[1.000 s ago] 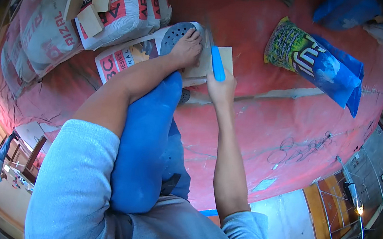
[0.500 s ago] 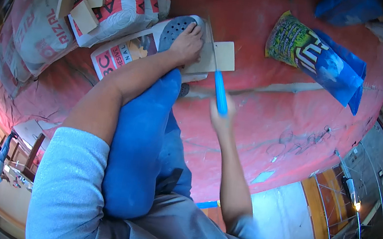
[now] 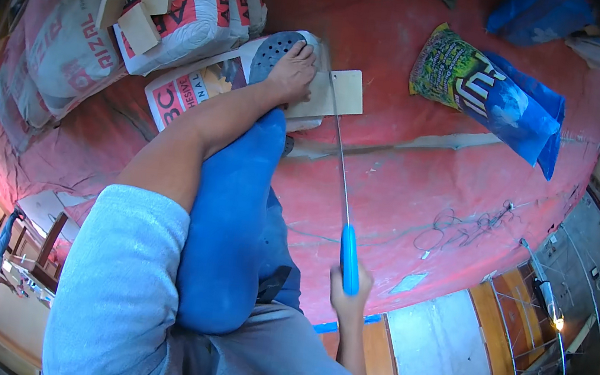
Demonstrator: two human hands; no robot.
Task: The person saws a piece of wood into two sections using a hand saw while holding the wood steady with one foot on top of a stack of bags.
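Note:
A pale, flat board (image 3: 346, 93) lies over a printed adhesive bag (image 3: 176, 101) on the red sheet. My left hand (image 3: 291, 74) presses down on the board with its fingers bunched, beside the grey clog (image 3: 272, 51) with holes on my foot. My right hand (image 3: 360, 289) is closed around the blue handle of a handsaw (image 3: 348, 257), low and to the right. The thin blade slants up from there, and its far part lies across the board just right of my left hand. My blue-clad knee sits below my left forearm.
Stuffed sacks (image 3: 188, 1) stand at the upper left, with several small board offcuts (image 3: 140, 27) on top. A blue and green bag (image 3: 487, 98) lies on the red sheet (image 3: 389, 191) at the right, with loose wire (image 3: 459, 233) below it. Another person (image 3: 0, 252) is far off at left.
My right hand has drawn the saw back toward me and slightly right, so more blade shows below the board. My left hand stays on the board.

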